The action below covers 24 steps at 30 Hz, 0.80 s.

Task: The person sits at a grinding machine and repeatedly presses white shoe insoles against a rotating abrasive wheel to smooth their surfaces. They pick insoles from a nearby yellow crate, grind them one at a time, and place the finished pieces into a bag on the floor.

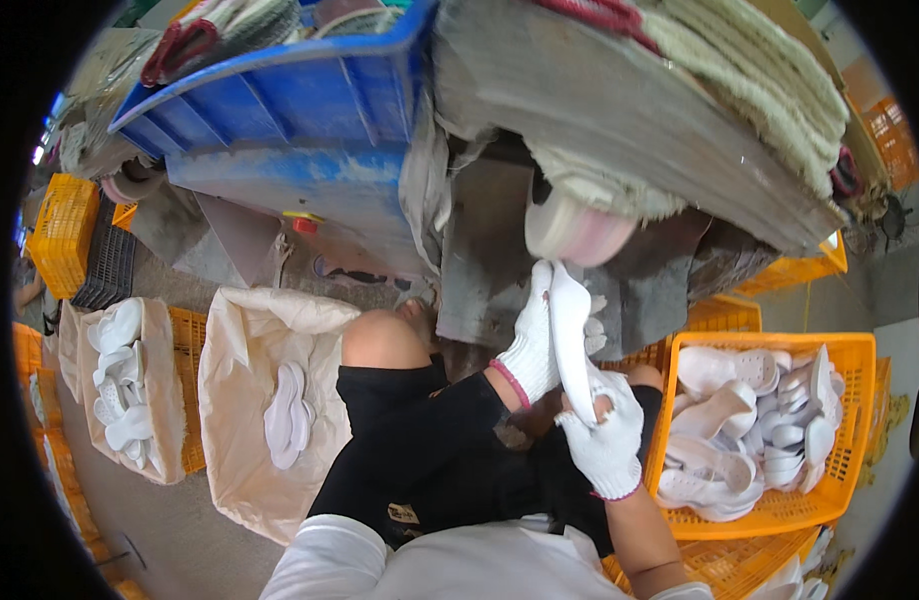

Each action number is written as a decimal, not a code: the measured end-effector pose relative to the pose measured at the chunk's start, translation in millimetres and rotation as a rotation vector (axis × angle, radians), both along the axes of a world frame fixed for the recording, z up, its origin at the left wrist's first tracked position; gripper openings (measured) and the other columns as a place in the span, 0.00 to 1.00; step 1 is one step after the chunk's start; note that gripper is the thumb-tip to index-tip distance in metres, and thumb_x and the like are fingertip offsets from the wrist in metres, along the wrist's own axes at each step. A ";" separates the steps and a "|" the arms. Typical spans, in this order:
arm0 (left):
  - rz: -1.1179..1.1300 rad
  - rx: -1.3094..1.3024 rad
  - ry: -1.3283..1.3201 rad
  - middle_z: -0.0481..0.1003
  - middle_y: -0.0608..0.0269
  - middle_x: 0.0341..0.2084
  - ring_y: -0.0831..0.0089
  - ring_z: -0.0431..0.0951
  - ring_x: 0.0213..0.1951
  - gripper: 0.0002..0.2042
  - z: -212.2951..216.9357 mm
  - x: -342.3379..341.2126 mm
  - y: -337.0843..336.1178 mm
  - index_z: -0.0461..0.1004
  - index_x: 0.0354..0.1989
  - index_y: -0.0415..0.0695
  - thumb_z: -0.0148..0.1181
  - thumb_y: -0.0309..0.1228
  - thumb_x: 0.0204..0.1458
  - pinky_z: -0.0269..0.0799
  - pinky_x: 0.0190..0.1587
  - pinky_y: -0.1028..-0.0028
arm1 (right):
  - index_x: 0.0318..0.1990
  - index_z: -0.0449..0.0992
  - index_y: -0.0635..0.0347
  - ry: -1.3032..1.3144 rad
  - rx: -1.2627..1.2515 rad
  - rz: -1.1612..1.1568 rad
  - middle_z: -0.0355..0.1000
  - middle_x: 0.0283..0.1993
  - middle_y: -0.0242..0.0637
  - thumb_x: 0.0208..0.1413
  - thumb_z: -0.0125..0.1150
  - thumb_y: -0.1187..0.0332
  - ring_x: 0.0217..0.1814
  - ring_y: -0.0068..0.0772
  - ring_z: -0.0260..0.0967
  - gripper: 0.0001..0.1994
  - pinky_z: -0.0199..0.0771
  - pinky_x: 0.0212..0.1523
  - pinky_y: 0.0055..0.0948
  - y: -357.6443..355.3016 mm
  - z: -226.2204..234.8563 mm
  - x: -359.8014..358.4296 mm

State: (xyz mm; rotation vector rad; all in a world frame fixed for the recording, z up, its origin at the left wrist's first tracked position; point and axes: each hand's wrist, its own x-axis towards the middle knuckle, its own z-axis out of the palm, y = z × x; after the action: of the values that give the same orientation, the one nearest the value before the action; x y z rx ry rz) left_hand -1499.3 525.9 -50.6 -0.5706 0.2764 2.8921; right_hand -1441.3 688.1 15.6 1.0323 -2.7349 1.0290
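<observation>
A white shoe sole stands on its long edge between my two hands, its upper end right by a round pinkish-white grinding wheel; whether they touch I cannot tell. My left hand, in a white knit glove, closes on the sole's upper part from the left, some of its fingers hidden behind it. Lower down, my right hand, also gloved, grips the other end with thumb and fingers. Grey sheeting covers the machine above the wheel.
At my right stands an orange crate full of white soles. Left of my knee, a paper-lined container holds a few soles; another lined crate of soles lies beyond. A blue bin overhangs ahead, with a red button below.
</observation>
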 end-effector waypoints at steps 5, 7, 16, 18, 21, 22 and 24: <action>-0.025 0.038 -0.222 0.77 0.51 0.30 0.56 0.80 0.28 0.40 -5.0 48.2 15.0 0.72 0.50 0.43 0.49 0.74 0.55 0.81 0.32 0.59 | 0.48 0.76 0.66 -0.722 -0.302 -0.132 0.76 0.44 0.41 0.51 0.71 0.76 0.42 0.35 0.77 0.16 0.77 0.42 0.30 45.8 -15.3 54.0; 0.029 0.093 -0.127 0.77 0.54 0.27 0.59 0.80 0.27 0.36 -7.5 59.0 17.3 0.74 0.45 0.43 0.47 0.71 0.59 0.80 0.30 0.60 | 0.47 0.75 0.66 -0.593 -0.140 -0.108 0.76 0.44 0.41 0.53 0.71 0.76 0.42 0.33 0.77 0.15 0.77 0.42 0.27 48.6 -10.0 66.1; 0.004 -1.533 0.412 0.77 0.62 0.22 0.65 0.79 0.24 0.18 -9.8 -26.0 -40.3 0.78 0.32 0.41 0.55 0.44 0.64 0.75 0.28 0.64 | 0.46 0.75 0.68 -0.577 -0.251 -0.189 0.72 0.36 0.43 0.60 0.67 0.72 0.33 0.32 0.76 0.11 0.78 0.34 0.30 -36.8 2.3 -2.5; -0.057 -1.577 0.275 0.79 0.58 0.27 0.64 0.81 0.27 0.17 -10.3 -17.9 -40.2 0.78 0.38 0.41 0.55 0.44 0.65 0.77 0.31 0.63 | 0.47 0.75 0.66 -0.349 -0.189 -0.070 0.72 0.34 0.42 0.59 0.67 0.72 0.34 0.32 0.76 0.12 0.77 0.34 0.30 -31.5 3.3 2.7; -0.020 -0.675 -0.188 0.78 0.62 0.33 0.69 0.79 0.33 0.28 -5.7 27.4 -4.6 0.75 0.48 0.44 0.43 0.59 0.68 0.77 0.38 0.67 | 0.51 0.76 0.64 -1.014 -0.750 -0.158 0.74 0.41 0.44 0.58 0.67 0.71 0.43 0.35 0.76 0.15 0.77 0.41 0.31 0.7 12.5 50.2; -0.026 -0.519 -0.253 0.75 0.64 0.34 0.73 0.76 0.35 0.33 -3.2 38.9 4.5 0.73 0.50 0.44 0.38 0.65 0.67 0.76 0.41 0.69 | 0.52 0.76 0.65 -0.889 -0.646 -0.144 0.75 0.42 0.44 0.58 0.67 0.71 0.45 0.36 0.76 0.16 0.77 0.43 0.32 10.7 14.3 63.3; 0.060 -0.372 -0.247 0.73 0.66 0.26 0.71 0.74 0.27 0.30 -1.3 48.4 11.9 0.72 0.43 0.48 0.42 0.65 0.66 0.73 0.32 0.70 | 0.53 0.76 0.67 -0.298 -0.185 -0.056 0.76 0.45 0.44 0.56 0.67 0.74 0.43 0.38 0.77 0.17 0.77 0.43 0.32 21.0 16.2 75.8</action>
State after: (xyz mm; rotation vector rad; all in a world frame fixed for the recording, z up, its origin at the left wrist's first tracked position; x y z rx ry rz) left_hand -1450.9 537.8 -51.9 -1.0003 0.7787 2.7982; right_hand -1365.5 709.1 31.8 0.8295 -2.7977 1.5020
